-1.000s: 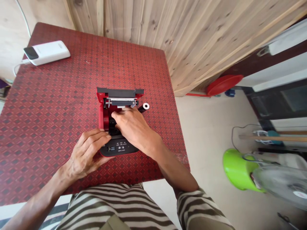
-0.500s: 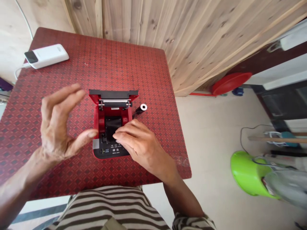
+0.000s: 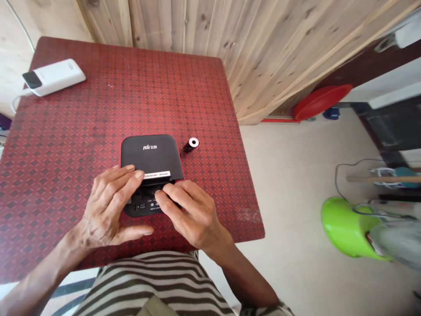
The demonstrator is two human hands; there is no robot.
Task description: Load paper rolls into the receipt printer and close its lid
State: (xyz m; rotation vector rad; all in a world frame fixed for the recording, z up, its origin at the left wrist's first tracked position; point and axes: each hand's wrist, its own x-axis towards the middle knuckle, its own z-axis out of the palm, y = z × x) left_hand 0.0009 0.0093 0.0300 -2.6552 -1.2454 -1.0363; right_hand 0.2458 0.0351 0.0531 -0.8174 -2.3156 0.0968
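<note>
From where I stand, the person's 2 bare hands are together at the front of a black-lidded receipt printer (image 3: 149,160), which sits near the middle of a table with a red diamond-patterned cover (image 3: 131,105). The lid lies down over the body, with white lettering (image 3: 150,147) near its back and a white barcode label (image 3: 157,174) along its front edge.

The left hand (image 3: 107,206) lies across that front edge, its fingers (image 3: 126,177) flat on the lid and its thumb stretched out low over the tabletop, clear of the printer. The right hand (image 3: 189,217) comes in from the other side, its fingertips (image 3: 167,189) at the seam between lid and control panel (image 3: 143,206). I can't tell whether it is gripping anything. The 2 hands nearly meet there, without touching.

Just beyond the printer's back corner lies a black roller (image 3: 190,145) with a white end. A white power bank (image 3: 54,77) with a cable sits at the table's far corner, against a plank wall (image 3: 171,26).
</note>
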